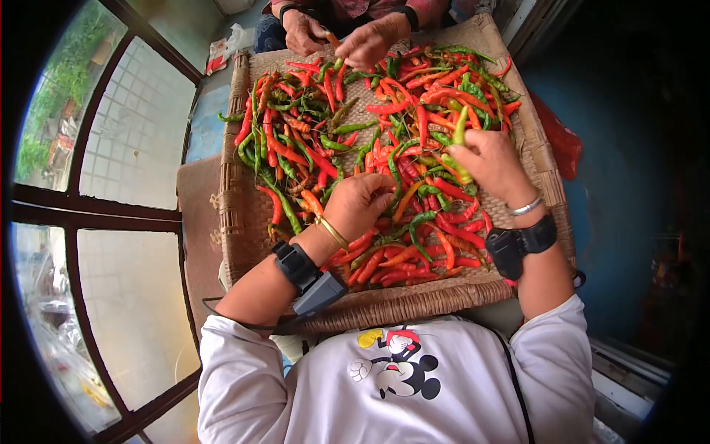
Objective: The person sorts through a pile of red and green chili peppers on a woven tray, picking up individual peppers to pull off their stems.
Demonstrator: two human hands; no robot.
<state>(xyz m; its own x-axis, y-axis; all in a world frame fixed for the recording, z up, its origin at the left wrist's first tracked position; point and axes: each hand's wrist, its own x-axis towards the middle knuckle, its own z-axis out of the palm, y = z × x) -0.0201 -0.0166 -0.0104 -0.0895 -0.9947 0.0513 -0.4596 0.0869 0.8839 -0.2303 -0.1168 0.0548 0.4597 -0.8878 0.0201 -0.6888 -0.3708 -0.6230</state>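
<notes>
Red, green and orange chili peppers (pixel 296 140) lie in heaps on a woven tray (pixel 355 111). My right hand (pixel 488 163), above the right-hand heap, is closed round green peppers (pixel 460 127); one sticks up past the fingertips and another shows below the fingers. Over the middle of the peppers is my left hand (pixel 359 203), its thumb and fingertips pressed together near a small red pepper tip. Whether it grips that pepper is hard to tell.
Across the tray a co-worker's two hands (pixel 362 44) hold a pepper. The tray's thick rim (pixel 414 300) runs close to my body. Windows (pixel 133 296) stand on the left, and a red bag (pixel 555 137) is beyond the tray's right edge.
</notes>
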